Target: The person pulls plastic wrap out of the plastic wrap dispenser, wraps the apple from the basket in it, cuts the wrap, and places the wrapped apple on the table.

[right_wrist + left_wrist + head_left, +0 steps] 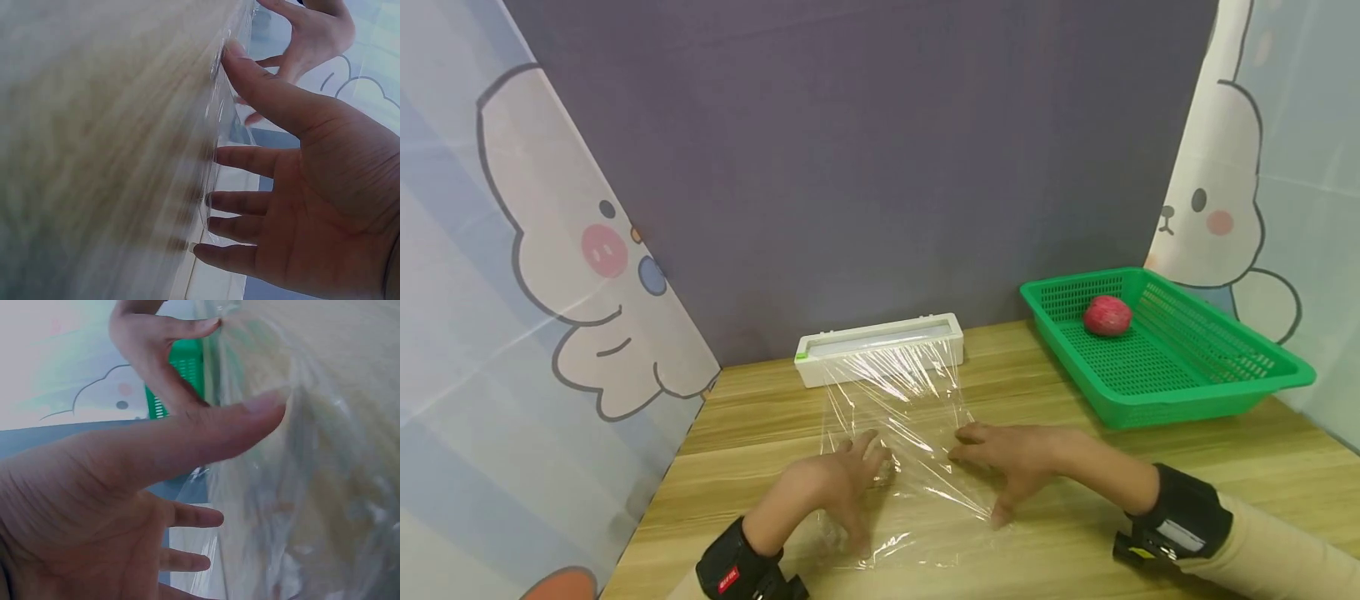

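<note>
Spreading straight, uncurled fingers over a sheet of clear cling film (917, 504), the left hand (842, 481) and the right hand (1011, 454) touch it with their fingertips, neither closed around anything, as I follow through the head and wrist cameras. The film lies under and between the hands, its length running away from the person, toward a white dispenser (883, 337) beyond the fingertips. I judge that line to be the one that matters: the sheet is joined to the box at its far end, and the hands flank its nearer half, the right at the edge, the left farther in. Both are about equally close. Creases fan from the dispenser toward the right thumb.

The dispenser stands crosswise on the wood-grain table (752, 433), its right end slightly farther back. Nearer the right arm, a green basket (1187, 408) holds a red, rounded object (1107, 317). Behind, I see a dark grey backdrop (880, 167), flanked by pale panels (445, 250) printed with cartoon animals.
</note>
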Available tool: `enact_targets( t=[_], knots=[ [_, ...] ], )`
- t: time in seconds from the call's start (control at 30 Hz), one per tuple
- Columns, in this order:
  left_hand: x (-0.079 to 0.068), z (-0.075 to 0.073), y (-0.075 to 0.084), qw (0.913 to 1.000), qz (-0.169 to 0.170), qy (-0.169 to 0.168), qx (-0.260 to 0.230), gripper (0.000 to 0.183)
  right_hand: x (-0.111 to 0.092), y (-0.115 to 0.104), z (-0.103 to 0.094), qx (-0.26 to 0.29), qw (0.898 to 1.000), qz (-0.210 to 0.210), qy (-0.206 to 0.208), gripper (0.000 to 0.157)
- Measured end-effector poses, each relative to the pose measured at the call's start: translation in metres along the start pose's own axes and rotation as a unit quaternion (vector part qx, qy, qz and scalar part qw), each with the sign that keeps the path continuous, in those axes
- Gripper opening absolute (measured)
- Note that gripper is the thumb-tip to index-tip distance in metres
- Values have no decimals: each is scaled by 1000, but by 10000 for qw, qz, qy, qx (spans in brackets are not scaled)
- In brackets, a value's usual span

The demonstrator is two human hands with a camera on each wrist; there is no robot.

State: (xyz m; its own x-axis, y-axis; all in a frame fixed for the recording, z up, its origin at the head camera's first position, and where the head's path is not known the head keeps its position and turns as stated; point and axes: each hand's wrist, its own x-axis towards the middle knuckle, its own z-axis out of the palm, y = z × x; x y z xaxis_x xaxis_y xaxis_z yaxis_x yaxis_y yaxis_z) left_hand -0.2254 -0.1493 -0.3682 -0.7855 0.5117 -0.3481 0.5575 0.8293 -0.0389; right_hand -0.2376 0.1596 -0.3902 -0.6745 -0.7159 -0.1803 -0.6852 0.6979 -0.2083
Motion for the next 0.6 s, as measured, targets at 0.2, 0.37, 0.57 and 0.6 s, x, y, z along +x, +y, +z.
enact_targets(
  t=[0.2, 0.37, 0.57, 0.6],
  knots=[
    [1, -5, -11, 9984, 55, 414, -369, 115, 0, 0, 1, -75, 9999, 81, -32, 107],
    [4, -2, -19, 9990, -147, 336, -266, 114, 1, -3, 0, -14, 9999, 154, -49, 106],
    [10, 3, -20, 9996, -112, 192, -188, 117, 2, -2, -1, -92, 9999, 116, 51, 108],
    [11, 3, -20, 9996, -132, 170, -179, 117, 2, -1, -2, -108, 9999, 105, 59, 109]
  ],
)
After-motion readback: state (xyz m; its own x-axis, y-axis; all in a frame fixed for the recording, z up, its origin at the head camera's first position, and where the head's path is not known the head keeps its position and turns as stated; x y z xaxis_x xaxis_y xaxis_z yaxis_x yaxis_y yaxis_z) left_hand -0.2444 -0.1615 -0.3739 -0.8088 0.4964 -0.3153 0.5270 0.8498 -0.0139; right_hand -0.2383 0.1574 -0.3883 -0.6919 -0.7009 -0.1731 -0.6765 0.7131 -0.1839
